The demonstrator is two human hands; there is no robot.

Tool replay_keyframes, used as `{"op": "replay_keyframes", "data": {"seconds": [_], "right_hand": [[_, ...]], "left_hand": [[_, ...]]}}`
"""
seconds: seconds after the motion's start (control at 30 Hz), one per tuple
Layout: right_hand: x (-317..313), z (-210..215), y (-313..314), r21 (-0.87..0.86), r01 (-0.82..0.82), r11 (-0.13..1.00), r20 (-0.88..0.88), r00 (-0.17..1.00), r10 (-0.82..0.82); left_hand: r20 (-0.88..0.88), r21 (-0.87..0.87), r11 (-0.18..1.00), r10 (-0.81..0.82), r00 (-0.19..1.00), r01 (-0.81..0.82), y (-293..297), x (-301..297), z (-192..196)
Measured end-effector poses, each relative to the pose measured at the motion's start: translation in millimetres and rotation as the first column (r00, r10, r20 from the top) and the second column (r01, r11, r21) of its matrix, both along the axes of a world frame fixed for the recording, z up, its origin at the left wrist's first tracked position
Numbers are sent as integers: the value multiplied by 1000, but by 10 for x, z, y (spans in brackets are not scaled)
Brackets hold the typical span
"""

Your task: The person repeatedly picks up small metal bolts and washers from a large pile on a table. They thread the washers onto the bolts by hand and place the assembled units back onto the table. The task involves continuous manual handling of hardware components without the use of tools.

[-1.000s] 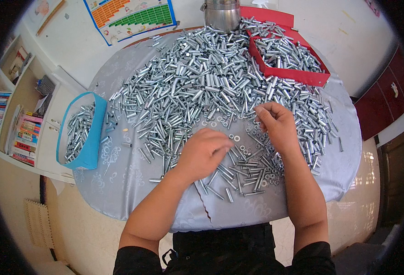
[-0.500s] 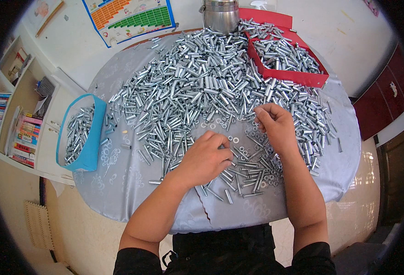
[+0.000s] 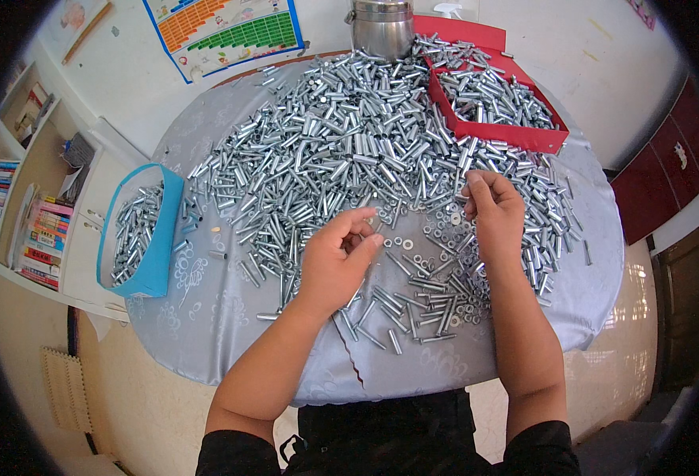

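Observation:
A heap of silvery metal sleeves and bolts (image 3: 318,151) covers much of the round table. My left hand (image 3: 336,258) hovers over the near side of the heap, its thumb and forefinger apart and the other fingers loosely curled; nothing shows between them. Further right and a little farther off, my right hand (image 3: 495,213) is closed, thumb against fingers, over the heap's right part. Whatever its fingertips hold is too small to make out among the metal behind. Between the hands lie loose washers and nuts (image 3: 442,230), with several bolts (image 3: 413,305) nearer to me.
On the left stands a blue box (image 3: 155,254) with metal sleeves in it. A red box (image 3: 508,136) full of similar parts sits at the far right, beside a steel pot (image 3: 382,32). The grey tablecloth (image 3: 230,341) has a tear at its near edge. Bookshelves (image 3: 28,206) stand at left.
My left hand has turned and its thumb and forefinger have spread apart. My right hand has shifted slightly right, remaining closed. Some bolts and washers between the hands are uncovered now.

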State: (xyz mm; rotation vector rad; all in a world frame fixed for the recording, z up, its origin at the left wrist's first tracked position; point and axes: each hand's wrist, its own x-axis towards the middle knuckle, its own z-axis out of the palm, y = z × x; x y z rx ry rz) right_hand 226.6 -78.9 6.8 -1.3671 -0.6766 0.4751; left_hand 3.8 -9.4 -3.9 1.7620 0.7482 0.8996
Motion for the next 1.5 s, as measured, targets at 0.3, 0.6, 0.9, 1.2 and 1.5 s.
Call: {"op": "replay_keyframes", "data": {"seconds": [0.3,0.6,0.9,1.2,1.5], "right_hand": [[-2,-83,19,-151,-4,989,342,938,56],[8,-242,199,-302,102,948,921,287,263],[97,-323,226,-257,80,963,916,337,217],[83,-187,93,-247,-136,959,654,707,269],[-147,62,-20,-54,-509,859,12,860,510]], "left_hand": [[165,-106,994,34,986,-17,39,8,-48],[227,-208,978,48,973,0,53,11,-59],[257,-340,940,55,965,37,59,2,-24],[270,-414,910,90,959,31,79,0,20],[400,-494,865,140,906,84,102,5,7]]}}
